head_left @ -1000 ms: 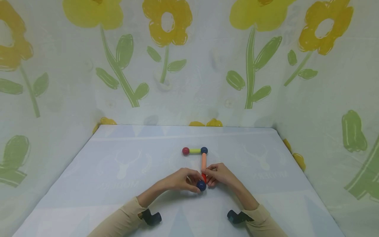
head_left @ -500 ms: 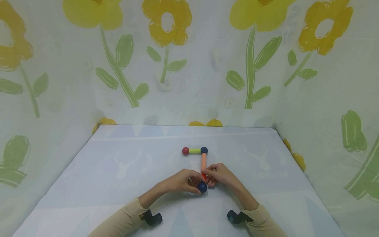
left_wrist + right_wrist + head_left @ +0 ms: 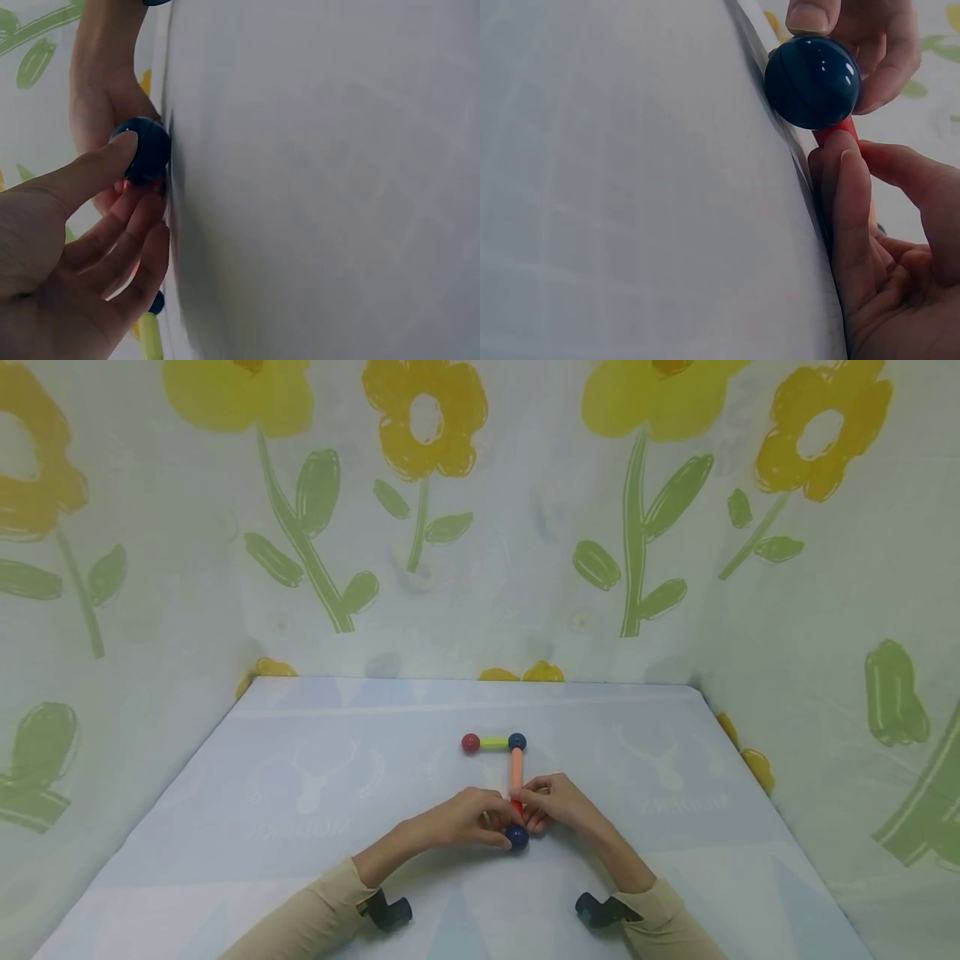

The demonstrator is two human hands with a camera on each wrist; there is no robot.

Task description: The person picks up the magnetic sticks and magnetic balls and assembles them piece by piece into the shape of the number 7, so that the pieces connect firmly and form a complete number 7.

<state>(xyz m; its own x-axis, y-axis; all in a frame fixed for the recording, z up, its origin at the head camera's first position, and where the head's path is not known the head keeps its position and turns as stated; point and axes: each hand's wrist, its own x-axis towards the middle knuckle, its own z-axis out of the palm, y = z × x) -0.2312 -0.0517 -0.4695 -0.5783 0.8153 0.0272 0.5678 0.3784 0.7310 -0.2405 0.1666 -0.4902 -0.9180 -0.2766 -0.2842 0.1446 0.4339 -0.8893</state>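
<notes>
My left hand point(image 3: 471, 818) pinches a dark blue ball point(image 3: 517, 837) between thumb and fingers, low over the table. In the right wrist view that ball point(image 3: 812, 82) sits against the end of a red rod point(image 3: 841, 131). My right hand point(image 3: 557, 800) pinches the red rod point(image 3: 517, 807) near its far end, where it lines up with an orange rod point(image 3: 517, 768). Beyond, the orange rod reaches a second dark blue ball point(image 3: 517, 741). A yellow-green rod point(image 3: 493, 743) runs left from there to a red ball point(image 3: 470, 743).
The pieces lie on a pale patterned table point(image 3: 300, 827). Flower-printed cloth point(image 3: 525, 527) hangs behind and along both sides. A dark wrist-camera mount point(image 3: 388, 912) sits at the left cuff and another mount point(image 3: 597, 910) at the right cuff.
My left hand has shifted slightly right and toward me with the near blue ball, which now sits in line with the red rod. My right hand has stayed in place.
</notes>
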